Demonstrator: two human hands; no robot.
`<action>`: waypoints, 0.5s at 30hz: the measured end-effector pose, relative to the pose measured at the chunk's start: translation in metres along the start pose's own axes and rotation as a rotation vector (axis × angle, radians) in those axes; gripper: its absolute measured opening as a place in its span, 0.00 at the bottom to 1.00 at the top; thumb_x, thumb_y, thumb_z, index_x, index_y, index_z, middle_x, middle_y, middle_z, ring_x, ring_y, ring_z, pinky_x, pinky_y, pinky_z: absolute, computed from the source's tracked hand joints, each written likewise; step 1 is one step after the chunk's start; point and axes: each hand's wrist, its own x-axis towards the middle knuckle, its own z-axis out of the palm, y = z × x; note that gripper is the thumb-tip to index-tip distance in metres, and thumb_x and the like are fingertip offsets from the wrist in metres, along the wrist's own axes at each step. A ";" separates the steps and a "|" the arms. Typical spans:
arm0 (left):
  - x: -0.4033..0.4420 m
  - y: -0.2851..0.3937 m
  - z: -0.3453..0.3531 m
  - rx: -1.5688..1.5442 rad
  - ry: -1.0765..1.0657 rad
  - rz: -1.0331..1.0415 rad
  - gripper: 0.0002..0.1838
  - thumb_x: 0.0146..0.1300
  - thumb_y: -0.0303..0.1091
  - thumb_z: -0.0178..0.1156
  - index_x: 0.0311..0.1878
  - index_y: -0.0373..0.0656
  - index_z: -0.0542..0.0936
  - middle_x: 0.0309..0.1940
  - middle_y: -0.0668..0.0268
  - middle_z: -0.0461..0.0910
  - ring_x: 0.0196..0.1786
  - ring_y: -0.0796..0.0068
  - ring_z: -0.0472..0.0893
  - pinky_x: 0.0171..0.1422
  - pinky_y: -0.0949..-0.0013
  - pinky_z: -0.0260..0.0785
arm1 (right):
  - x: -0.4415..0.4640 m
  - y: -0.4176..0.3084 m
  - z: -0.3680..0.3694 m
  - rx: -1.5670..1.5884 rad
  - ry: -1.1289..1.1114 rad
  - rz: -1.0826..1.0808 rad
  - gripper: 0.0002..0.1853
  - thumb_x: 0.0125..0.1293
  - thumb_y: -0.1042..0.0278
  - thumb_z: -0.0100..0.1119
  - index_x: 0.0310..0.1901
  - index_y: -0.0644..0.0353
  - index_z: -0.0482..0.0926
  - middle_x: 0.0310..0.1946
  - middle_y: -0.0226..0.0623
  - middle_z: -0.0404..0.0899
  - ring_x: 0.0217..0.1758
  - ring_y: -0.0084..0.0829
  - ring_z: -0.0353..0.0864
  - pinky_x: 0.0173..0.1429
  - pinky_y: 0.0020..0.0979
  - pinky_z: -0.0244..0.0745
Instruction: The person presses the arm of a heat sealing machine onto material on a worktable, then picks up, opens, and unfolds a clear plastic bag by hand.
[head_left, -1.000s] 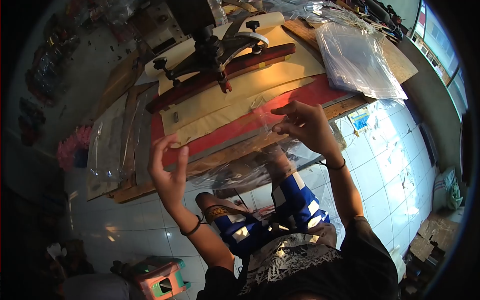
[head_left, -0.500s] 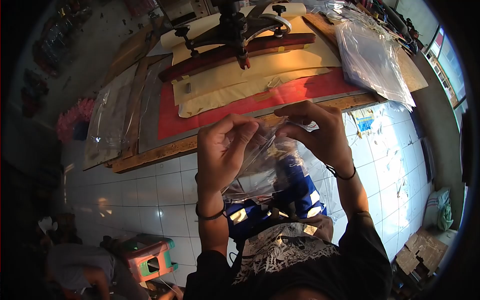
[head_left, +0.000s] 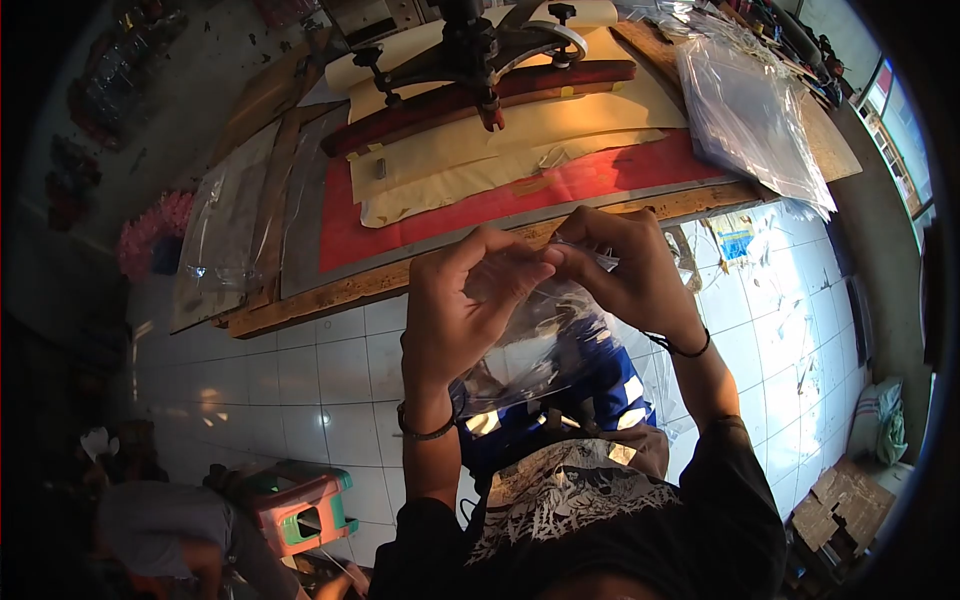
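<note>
Clear plastic film (head_left: 535,350) hangs over my lap, in front of the table edge. Its top is pinched between the thumb and fingers of my left hand (head_left: 480,300). Close against it, my right hand (head_left: 630,265) also pinches the film, and the two thumbs nearly touch. Beyond my hands, a red sheet (head_left: 345,235) lies on the table (head_left: 375,287), with yellowish paper (head_left: 430,190) on top. A black metal fixture with a dark red curved bar (head_left: 420,108) stands over the paper.
A stack of clear plastic sheets (head_left: 750,125) lies at the table's right. More plastic (head_left: 225,220) is on the left. A pink and green stool (head_left: 300,510) stands on the tiled floor at lower left, beside another person (head_left: 170,525).
My left hand has moved right and up to meet my right hand, and its fingers have closed on the film. The film now hangs over my lap. The view has shifted.
</note>
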 end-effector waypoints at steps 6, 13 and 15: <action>-0.005 -0.006 -0.001 -0.027 0.013 0.004 0.08 0.62 0.32 0.66 0.33 0.36 0.81 0.24 0.65 0.82 0.26 0.81 0.79 0.34 0.78 0.68 | -0.006 0.001 0.006 -0.055 0.073 -0.068 0.09 0.65 0.67 0.63 0.30 0.62 0.78 0.17 0.39 0.75 0.19 0.34 0.77 0.26 0.31 0.69; -0.016 -0.002 0.007 0.207 0.168 0.043 0.13 0.67 0.32 0.60 0.26 0.38 0.74 0.17 0.70 0.73 0.21 0.85 0.71 0.25 0.78 0.59 | -0.006 0.001 0.012 -0.180 0.140 -0.187 0.08 0.64 0.68 0.63 0.31 0.62 0.78 0.16 0.39 0.73 0.18 0.40 0.75 0.25 0.33 0.68; -0.016 0.000 0.007 0.186 0.207 0.023 0.15 0.69 0.33 0.58 0.25 0.39 0.73 0.16 0.71 0.71 0.20 0.86 0.69 0.23 0.77 0.57 | -0.008 0.000 0.013 -0.152 0.116 -0.152 0.08 0.65 0.67 0.63 0.32 0.62 0.79 0.17 0.39 0.74 0.19 0.38 0.76 0.26 0.33 0.69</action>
